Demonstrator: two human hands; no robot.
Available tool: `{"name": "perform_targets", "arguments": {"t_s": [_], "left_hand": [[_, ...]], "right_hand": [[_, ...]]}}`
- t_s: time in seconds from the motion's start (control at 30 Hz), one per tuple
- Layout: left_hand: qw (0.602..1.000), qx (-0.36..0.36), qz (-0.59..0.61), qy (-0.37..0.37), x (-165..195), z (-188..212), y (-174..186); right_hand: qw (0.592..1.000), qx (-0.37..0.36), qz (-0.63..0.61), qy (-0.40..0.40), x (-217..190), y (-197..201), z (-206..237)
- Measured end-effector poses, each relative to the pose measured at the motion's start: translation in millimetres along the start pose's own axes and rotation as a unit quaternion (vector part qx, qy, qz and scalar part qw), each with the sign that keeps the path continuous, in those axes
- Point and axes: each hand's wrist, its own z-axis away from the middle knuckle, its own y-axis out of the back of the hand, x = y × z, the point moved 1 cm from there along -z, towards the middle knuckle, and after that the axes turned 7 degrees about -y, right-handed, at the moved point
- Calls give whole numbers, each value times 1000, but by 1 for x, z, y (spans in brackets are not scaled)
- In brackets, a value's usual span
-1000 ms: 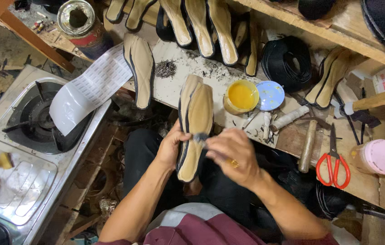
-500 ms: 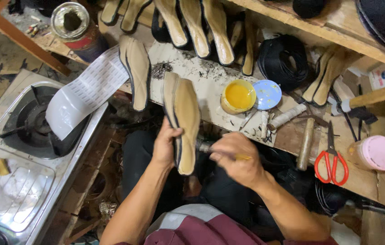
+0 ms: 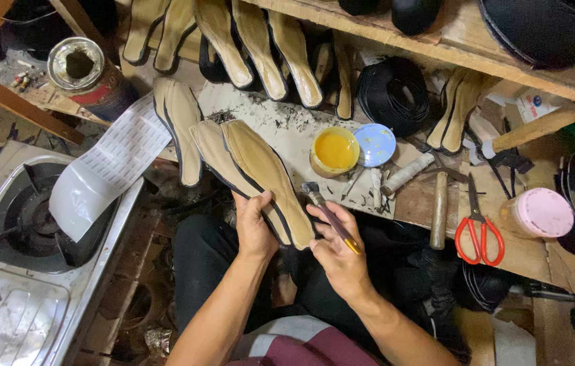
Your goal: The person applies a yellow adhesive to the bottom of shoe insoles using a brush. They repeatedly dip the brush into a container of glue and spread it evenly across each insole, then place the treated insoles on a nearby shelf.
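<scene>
Soles (image 3: 260,177), two long tan ones with dark edges, lie stacked and fanned over the bench edge, toes pointing up-left, heels toward the person. Their tops look matte and slightly fuzzy, like pressed board or suede, and each tapers to a rounded toe. The left hand (image 3: 253,227) closes on the heel end from below, thumb on top and fingers under, so the soles stick out beyond the grip toward the bench (image 3: 287,132). The right hand (image 3: 342,254) is closed around a brush (image 3: 325,210) with a dark handle and a yellow band; its bristle end sits just beside the upper sole's right edge, near the heel.

Just past the brush stands a small yellow tub (image 3: 334,151) of amber glue, round and glossy, with its pale blue lid (image 3: 375,144) lying touching it on the right. A third sole (image 3: 179,125) of the same kind lies left of the pair. The bench is pale, scuffed and flecked with dark crumbs. A wooden-handled hammer (image 3: 440,207) rests to the right, then red-handled scissors (image 3: 479,230) and a pink round tub (image 3: 538,213). More soles (image 3: 253,41) lean in a row at the back, beside a coil of black strap (image 3: 392,91). Well to the left sit a curled white sheet (image 3: 108,166), a steel gas stove (image 3: 23,224) and a rusty tin (image 3: 81,68).
</scene>
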Motion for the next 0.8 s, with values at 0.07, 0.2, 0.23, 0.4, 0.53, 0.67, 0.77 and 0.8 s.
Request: {"name": "perform_targets", "arguments": {"t_s": [0.07, 0.2, 0.23, 0.4, 0.53, 0.67, 0.77, 0.8], "left_hand": [[1000, 1, 5, 7, -1, 1, -1], [1000, -8, 3, 2, -3, 3, 1], [1000, -10, 6, 2, -3, 3, 3], [999, -38, 11, 1, 10, 1, 15], [999, -39, -30, -3, 35, 10, 28], [998, -16, -55, -3, 49, 26, 33], [998, -19, -57, 7, 53, 36, 35], [998, -20, -56, 9, 53, 39, 36]], "right_hand": [[1000, 6, 7, -7, -5, 2, -1], [1000, -4, -3, -2, -12, 9, -2], [1000, -9, -14, 3, -14, 11, -2], [996, 38, -81, 18, -34, 51, -22], [990, 125, 32, 61, -61, 109, -60], [940, 192, 250, 129, -83, 159, -127], [913, 238, 313, 113, -90, 183, -188], [906, 246, 327, 111, -89, 189, -203]]}}
